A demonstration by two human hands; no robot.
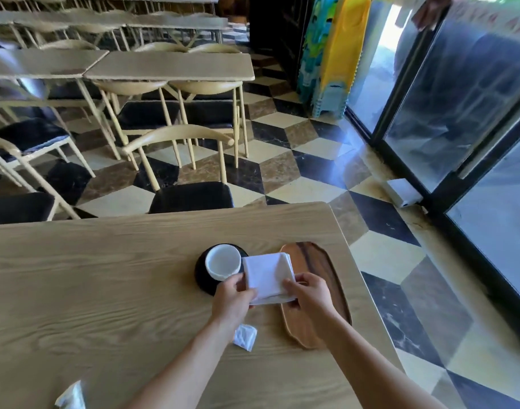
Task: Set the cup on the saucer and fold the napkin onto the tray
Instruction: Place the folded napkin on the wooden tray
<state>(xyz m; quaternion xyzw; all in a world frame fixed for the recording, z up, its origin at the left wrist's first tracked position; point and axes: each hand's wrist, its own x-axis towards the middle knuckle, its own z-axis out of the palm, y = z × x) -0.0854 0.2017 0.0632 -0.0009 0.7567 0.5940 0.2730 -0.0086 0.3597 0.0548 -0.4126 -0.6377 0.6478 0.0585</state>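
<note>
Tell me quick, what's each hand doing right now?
Left hand: closed on the white napkin's near left edge.
Right hand: closed on the napkin's near right edge, above the wooden tray.

saucer [202,273] part-hidden by cup [223,262], napkin [267,276]

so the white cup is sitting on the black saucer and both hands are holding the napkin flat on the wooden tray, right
Not quite. The cup does sit on the saucer, and the left hand and right hand both hold the napkin. But the head view shows it held between saucer and tray, overlapping only the tray's left edge, not flat on it.
</note>
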